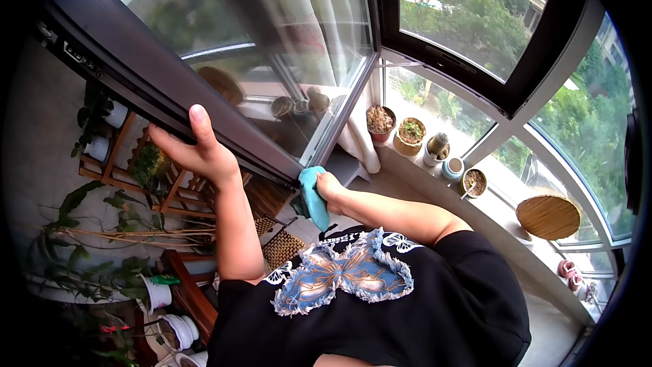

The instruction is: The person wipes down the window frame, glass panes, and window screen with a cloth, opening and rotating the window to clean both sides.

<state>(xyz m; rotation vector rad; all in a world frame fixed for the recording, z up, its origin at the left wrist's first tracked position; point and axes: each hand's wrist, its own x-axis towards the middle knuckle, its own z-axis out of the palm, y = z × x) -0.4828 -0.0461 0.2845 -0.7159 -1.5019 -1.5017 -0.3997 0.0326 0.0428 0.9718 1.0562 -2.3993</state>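
Observation:
A dark-framed window sash [146,68] stands swung open in front of me. My left hand [204,156] grips its side edge, thumb on the near face and the other fingers partly hidden behind the frame. In my right hand [331,191] is a teal cloth [313,198], bunched up and pressed at the sash's lower corner. The fingers of that hand are largely covered by the cloth. Through the glass [272,20] a pale curtain [360,126] shows.
Several potted plants [409,136] line the windowsill [489,224] at right, with a round wooden board [549,217] farther along. Another window [468,20] is tilted at upper right. Wooden plant shelves [109,170] and white pots [156,293] with trailing leaves stand at left.

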